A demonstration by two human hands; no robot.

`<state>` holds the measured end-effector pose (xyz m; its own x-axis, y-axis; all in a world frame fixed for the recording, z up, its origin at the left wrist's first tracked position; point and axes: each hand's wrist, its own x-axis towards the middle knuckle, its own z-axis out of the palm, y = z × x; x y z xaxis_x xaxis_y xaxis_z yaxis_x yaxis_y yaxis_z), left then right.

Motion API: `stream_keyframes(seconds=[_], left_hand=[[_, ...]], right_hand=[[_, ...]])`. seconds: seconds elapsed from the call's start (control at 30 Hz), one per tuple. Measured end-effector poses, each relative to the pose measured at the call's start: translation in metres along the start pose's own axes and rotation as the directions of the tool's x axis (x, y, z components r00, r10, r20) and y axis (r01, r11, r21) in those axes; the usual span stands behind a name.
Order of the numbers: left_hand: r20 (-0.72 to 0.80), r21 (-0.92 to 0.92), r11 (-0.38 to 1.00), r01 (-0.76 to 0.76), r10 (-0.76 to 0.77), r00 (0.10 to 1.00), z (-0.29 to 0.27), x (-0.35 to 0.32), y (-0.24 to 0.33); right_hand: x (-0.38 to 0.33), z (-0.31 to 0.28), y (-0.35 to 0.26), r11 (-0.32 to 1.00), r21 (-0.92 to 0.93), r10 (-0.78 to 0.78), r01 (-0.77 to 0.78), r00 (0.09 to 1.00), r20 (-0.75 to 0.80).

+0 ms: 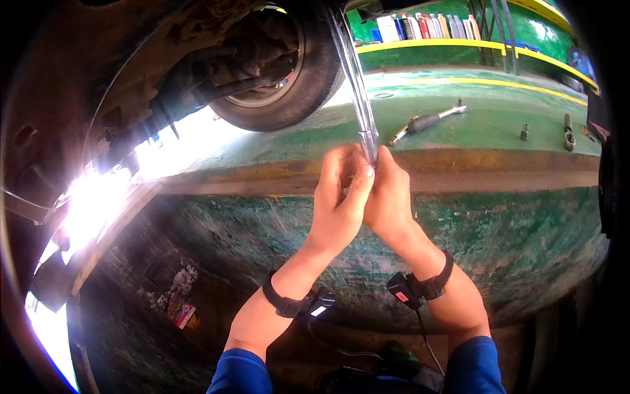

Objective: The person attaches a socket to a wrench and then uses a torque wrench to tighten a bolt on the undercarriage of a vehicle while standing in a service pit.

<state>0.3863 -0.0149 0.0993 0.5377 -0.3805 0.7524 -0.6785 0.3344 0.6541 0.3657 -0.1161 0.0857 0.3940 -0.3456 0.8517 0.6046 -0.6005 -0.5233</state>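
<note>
Both my hands meet at the centre of the view, above the edge of a pit. Between them is the lower end of a long, narrow, clear plastic tube or sleeve [360, 92], which runs upward beside a car tyre [279, 115]. My left hand [342, 190] pinches the end with its thumb up against it. Pressed close beside it, my right hand [388, 194] has its fingers curled at the same spot, partly hidden. Whether the plastic is a hose or a folded bag, I cannot tell.
Beyond the pit's ledge lie a ratchet wrench [426, 123], a small socket [524, 132] and another metal tool [569, 132] on the green floor. Several bottles [426, 27] line a yellow-edged shelf [433, 44]. The car's underbody [147, 72] hangs overhead at left.
</note>
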Motion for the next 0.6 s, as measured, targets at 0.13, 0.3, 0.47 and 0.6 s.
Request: stream_keyframes(seconds=[0.13, 0.3, 0.47, 0.6], left_hand=[[0.045, -0.059, 0.998, -0.029, 0.032, 0.998, 0.005, -0.005, 0.019], [0.124, -0.031, 0.998, -0.059, 0.062, 0.990, 0.007, -0.012, 0.041], [0.193, -0.069, 0.997, -0.030, 0.043, 0.980, 0.013, -0.016, 0.078], [0.179, -0.164, 0.986, -0.008, 0.037, 0.983, 0.017, -0.018, 0.094]], right_hand=[[-0.004, -0.014, -0.018, 0.998, -0.020, 0.062, -0.062, 0.998, 0.025], [-0.009, -0.036, -0.055, 0.992, -0.098, 0.092, -0.081, 0.990, 0.108], [-0.007, -0.057, -0.092, 0.998, -0.004, 0.067, -0.068, 0.989, 0.129], [-0.005, -0.064, -0.111, 0.995, -0.016, 0.101, -0.099, 0.988, 0.119]])
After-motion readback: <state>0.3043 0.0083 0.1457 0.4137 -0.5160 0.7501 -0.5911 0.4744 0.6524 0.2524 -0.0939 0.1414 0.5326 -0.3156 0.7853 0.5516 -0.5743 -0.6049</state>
